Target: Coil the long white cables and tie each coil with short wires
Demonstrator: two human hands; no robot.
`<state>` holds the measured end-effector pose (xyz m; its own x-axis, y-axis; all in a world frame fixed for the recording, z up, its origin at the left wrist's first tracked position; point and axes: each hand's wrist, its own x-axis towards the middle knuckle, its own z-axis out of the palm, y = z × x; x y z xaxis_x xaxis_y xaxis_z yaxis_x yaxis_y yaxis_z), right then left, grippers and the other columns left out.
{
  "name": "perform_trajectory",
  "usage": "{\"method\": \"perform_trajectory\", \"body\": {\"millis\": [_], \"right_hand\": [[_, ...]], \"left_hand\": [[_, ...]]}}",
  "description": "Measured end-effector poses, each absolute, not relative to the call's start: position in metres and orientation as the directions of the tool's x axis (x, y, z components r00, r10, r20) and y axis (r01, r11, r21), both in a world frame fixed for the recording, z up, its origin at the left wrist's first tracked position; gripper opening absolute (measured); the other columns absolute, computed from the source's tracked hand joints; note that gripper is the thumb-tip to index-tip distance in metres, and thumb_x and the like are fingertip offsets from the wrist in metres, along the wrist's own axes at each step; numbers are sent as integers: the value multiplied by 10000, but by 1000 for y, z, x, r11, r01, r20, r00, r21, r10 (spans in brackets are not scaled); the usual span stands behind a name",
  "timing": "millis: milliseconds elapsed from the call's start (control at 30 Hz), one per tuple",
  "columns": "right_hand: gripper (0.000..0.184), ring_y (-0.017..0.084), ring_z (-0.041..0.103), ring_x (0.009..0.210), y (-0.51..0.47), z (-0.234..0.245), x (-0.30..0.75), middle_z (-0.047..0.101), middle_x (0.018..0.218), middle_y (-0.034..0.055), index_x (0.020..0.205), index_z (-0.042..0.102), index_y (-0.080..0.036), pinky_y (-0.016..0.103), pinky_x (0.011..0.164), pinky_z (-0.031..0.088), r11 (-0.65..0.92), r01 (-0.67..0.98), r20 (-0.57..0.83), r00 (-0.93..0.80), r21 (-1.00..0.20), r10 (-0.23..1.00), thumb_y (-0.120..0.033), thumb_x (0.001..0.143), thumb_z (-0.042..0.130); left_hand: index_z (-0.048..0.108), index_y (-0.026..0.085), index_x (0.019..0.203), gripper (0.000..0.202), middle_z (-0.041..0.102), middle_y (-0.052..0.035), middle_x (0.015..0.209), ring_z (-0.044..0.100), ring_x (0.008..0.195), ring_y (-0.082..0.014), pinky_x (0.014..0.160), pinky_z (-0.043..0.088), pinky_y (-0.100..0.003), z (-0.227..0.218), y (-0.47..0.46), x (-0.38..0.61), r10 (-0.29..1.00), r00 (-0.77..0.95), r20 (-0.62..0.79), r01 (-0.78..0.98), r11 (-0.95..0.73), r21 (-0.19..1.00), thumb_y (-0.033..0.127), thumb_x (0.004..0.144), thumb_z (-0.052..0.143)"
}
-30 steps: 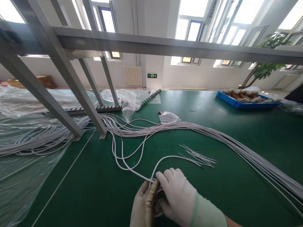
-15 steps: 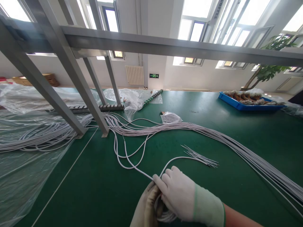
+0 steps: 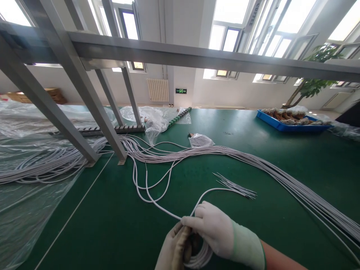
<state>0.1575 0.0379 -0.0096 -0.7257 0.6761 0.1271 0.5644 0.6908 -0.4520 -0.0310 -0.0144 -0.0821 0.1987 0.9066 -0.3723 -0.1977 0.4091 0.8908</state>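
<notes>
Both my hands wear white gloves and meet at the front of the green table. My left hand [image 3: 174, 245] is closed around a coil of white cable [image 3: 201, 257], its fingers stained brownish. My right hand [image 3: 212, 228] pinches the white cable at the top of the coil, thumb and fingers touching the left hand. One cable length [image 3: 161, 209] runs from the grip up to the left. Another loops right to a fan of thin stripped wires [image 3: 235, 186] lying on the table. The fingertips partly hide the coil.
A long bundle of white cables [image 3: 202, 150] crosses the green table [image 3: 118, 225]. Grey metal frame posts [image 3: 92, 105] stand at left beside clear plastic sheeting [image 3: 36, 213]. A small plastic bag [image 3: 201, 140] lies mid-table; a blue tray [image 3: 298, 126] is far right.
My right hand has shifted slightly down and right, and more of the cable coil shows beneath it. The view has moved a little; both hands keep their grip.
</notes>
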Motion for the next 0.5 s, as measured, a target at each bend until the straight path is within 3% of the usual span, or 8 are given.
{"method": "perform_trajectory", "body": {"millis": [100,200,300,500], "right_hand": [[345,208,624,793,36,-9,159,699,920,78,1170,779,-198,318,707,481,469,527,98,-585,-709,805,-160,989,487],[297,180,697,857,36,-3,157,755,973,40,1108,815,-221,277,793,553,246,437,-1,-491,-865,871,-150,997,549],[292,196,729,914,39,1,154,786,999,37,1069,822,-200,298,852,587,163,363,-15,-439,-917,898,-106,964,567],[315,225,734,971,38,3,158,789,1064,57,1131,785,-174,360,901,599,88,297,-27,-363,-951,931,-82,939,554]], "left_hand": [[800,297,1032,383,761,-105,959,693,972,-347,865,586,-433,-82,-11,-24,905,203,-375,-230,416,880,596,798,748],[798,241,977,439,696,-39,783,657,753,-230,722,551,-326,-69,-2,-24,781,331,-530,-293,619,729,592,722,865],[787,171,942,549,614,33,659,542,621,-122,621,466,-231,-57,8,-24,694,394,-602,-341,719,605,555,594,970],[800,151,907,484,682,0,702,575,632,-112,635,480,-219,-47,5,-22,690,389,-610,-393,724,568,456,590,1002]]}}
